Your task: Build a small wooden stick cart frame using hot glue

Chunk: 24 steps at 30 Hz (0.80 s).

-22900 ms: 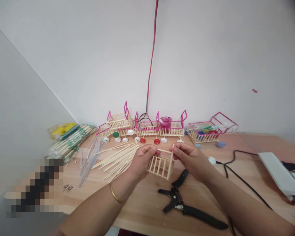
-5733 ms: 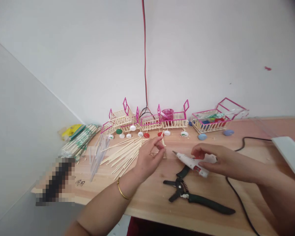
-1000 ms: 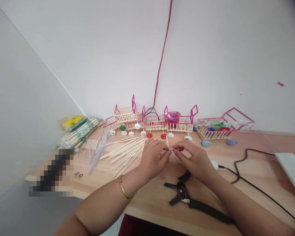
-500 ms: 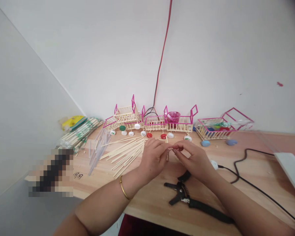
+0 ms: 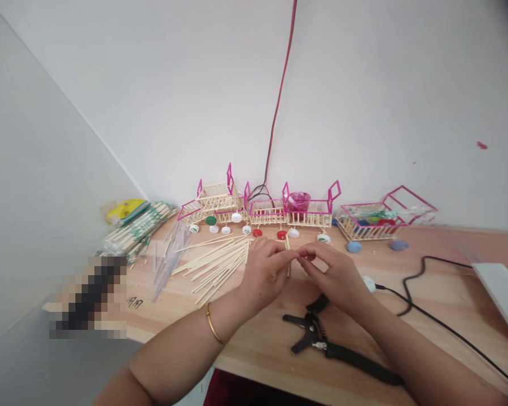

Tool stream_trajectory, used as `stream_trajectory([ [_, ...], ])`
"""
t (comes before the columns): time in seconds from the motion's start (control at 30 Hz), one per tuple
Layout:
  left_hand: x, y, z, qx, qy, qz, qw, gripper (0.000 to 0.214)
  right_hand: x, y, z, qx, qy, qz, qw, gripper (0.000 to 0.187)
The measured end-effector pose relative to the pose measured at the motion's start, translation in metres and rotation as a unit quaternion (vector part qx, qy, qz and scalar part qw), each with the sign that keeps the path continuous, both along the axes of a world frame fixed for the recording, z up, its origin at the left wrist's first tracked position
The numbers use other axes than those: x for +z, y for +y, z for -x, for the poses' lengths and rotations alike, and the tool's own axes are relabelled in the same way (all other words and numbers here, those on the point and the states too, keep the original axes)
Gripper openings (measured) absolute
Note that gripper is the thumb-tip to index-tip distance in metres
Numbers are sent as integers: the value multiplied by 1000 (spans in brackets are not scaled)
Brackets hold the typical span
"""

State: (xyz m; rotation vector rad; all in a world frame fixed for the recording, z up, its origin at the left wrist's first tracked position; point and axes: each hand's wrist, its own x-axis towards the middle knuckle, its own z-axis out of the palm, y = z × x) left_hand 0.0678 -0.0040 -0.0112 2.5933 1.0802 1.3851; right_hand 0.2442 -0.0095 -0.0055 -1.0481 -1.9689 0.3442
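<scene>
My left hand and my right hand meet fingertip to fingertip above the middle of the wooden table. Both pinch at the same spot, and the piece between the fingertips is too small to name. A small frame of pale wooden sticks lies on the table just behind and under the fingers, mostly hidden. A gold bangle sits on my left wrist. Loose wooden sticks are fanned out left of my left hand.
Black wire cutters lie near the front edge under my right forearm. Several stick carts with pink frames line the wall, with bottle caps by them. A black cord crosses the right side. Packs of sticks lie at the left.
The fingertips of both hands have closed together over the last second, from a small gap to touching. Earlier the right hand held a glue gun, which it has put down.
</scene>
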Motion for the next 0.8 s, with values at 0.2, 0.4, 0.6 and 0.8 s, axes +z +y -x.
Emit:
stream_trajectory([
  [0.2, 1, 0, -1, 0, 0, 0, 1000, 23, -1, 1, 0, -1, 6, 3, 1000, 8],
  [0.4, 1, 0, -1, 0, 0, 3, 1000, 22, 0, 1, 0, -4, 9, -3, 1000, 8],
  [0.6, 2, 0, 0, -1, 1, 2, 1000, 21, 0, 1, 0, -3, 4, -13, 1000, 7],
  [0.8, 3, -1, -1, -3, -1, 0, 1000, 20, 0, -1, -1, -6, 0, -13, 1000, 7],
])
